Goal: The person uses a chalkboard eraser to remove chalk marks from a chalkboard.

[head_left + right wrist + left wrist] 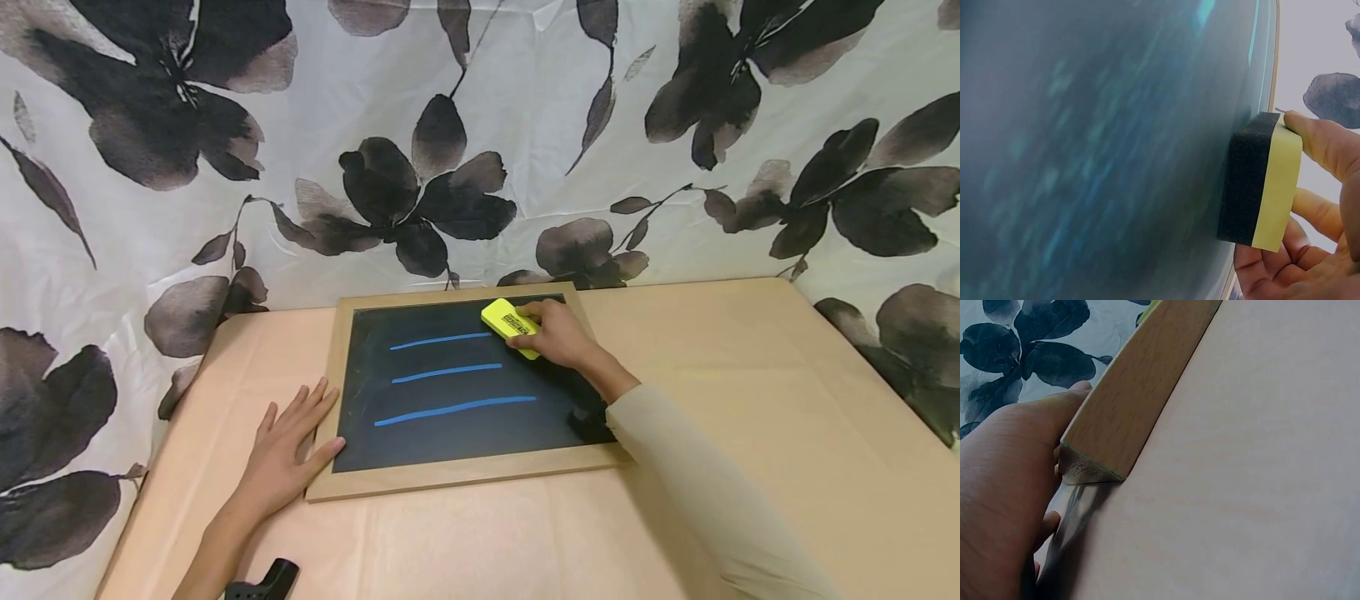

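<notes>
A blackboard in a pale wooden frame lies on the table, with three blue lines across it. My right hand grips a yellow eraser between thumb and fingers, at the right end of the top line. In the right wrist view the eraser's black felt side faces the board, over which bluish streaks run. My left hand rests at the frame's left side, fingers spread and fairly straight, thumb on the wood. The left wrist view shows this hand beside the frame's corner.
The table has a light beige cover and extends on both sides of the board. Behind it hangs a white cloth with dark flowers. A black object shows by my left wrist at the bottom edge.
</notes>
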`<state>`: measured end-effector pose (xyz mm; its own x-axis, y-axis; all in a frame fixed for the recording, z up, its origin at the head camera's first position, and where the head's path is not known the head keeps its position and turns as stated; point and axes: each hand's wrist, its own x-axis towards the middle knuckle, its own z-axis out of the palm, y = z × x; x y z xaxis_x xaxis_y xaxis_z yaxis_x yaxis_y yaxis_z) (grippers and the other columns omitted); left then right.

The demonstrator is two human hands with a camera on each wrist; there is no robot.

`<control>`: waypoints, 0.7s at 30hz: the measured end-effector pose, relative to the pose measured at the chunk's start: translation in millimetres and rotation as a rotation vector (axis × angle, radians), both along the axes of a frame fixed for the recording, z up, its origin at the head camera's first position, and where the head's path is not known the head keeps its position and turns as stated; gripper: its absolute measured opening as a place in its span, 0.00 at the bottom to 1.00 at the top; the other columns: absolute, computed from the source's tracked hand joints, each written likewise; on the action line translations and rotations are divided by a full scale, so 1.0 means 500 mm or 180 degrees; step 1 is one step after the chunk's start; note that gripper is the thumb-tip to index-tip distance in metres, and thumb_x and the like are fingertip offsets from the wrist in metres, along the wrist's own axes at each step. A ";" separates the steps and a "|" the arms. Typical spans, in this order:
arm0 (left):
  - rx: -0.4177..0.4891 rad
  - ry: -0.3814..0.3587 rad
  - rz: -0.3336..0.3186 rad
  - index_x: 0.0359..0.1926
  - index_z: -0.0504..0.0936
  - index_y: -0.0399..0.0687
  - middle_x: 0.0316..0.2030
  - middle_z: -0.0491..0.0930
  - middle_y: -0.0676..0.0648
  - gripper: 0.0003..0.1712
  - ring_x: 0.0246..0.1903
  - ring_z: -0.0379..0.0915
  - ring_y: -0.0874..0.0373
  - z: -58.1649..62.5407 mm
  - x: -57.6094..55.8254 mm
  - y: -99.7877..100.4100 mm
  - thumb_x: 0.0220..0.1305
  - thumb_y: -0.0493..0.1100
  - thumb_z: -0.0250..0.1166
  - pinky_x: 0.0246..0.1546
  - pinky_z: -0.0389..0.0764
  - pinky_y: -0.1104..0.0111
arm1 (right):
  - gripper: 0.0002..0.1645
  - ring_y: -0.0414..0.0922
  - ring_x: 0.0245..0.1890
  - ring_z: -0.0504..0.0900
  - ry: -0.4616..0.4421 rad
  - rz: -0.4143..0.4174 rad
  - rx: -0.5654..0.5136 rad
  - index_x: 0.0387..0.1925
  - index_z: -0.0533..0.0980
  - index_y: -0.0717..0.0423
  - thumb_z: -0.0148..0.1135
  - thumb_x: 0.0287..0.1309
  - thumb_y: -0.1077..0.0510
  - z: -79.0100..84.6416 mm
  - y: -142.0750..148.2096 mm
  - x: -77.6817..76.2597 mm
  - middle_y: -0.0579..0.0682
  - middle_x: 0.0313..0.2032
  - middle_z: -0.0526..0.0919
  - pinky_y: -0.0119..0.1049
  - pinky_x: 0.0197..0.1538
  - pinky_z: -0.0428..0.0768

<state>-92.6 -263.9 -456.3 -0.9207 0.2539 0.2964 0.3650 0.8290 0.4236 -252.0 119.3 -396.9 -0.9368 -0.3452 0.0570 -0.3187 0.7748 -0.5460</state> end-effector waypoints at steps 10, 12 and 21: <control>-0.0024 0.0017 -0.0006 0.66 0.59 0.54 0.66 0.52 0.47 0.39 0.64 0.44 0.45 0.000 0.000 0.001 0.55 0.55 0.61 0.58 0.33 0.44 | 0.36 0.47 0.39 0.69 -0.0107 0.0058 -0.0003 0.54 0.72 0.58 0.68 0.43 0.47 0.004 -0.044 -0.004 0.54 0.46 0.75 0.40 0.41 0.69; -0.0023 0.0023 -0.0002 0.66 0.59 0.55 0.66 0.53 0.47 0.39 0.64 0.44 0.45 0.000 0.000 0.001 0.55 0.55 0.61 0.58 0.33 0.44 | 0.36 0.47 0.39 0.69 -0.0120 0.0053 0.0018 0.54 0.72 0.58 0.68 0.43 0.46 0.004 -0.053 -0.006 0.54 0.47 0.75 0.40 0.41 0.69; 0.0001 0.0017 0.0003 0.66 0.59 0.55 0.66 0.53 0.48 0.38 0.64 0.44 0.44 0.003 -0.001 0.000 0.55 0.55 0.61 0.58 0.34 0.44 | 0.37 0.46 0.38 0.71 -0.0149 0.0091 0.0031 0.54 0.72 0.57 0.69 0.42 0.46 0.002 -0.104 -0.016 0.52 0.47 0.76 0.38 0.41 0.70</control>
